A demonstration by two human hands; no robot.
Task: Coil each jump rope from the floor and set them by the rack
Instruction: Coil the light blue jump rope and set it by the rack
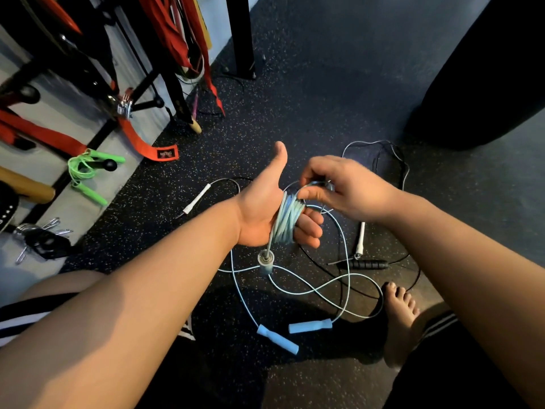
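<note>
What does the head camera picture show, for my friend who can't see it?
A person's left hand holds a light blue jump rope wound around it, while the right hand pinches the loops. More ropes lie on the dark floor; a green rope sits by the rack.

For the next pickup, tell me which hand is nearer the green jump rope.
Left. The left hand is right of the green jump rope; the right hand is farther right.

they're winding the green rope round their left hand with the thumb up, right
Not green: the head view shows the light blue rope being wound round the left hand, thumb up. The green rope lies bundled further left.
</note>
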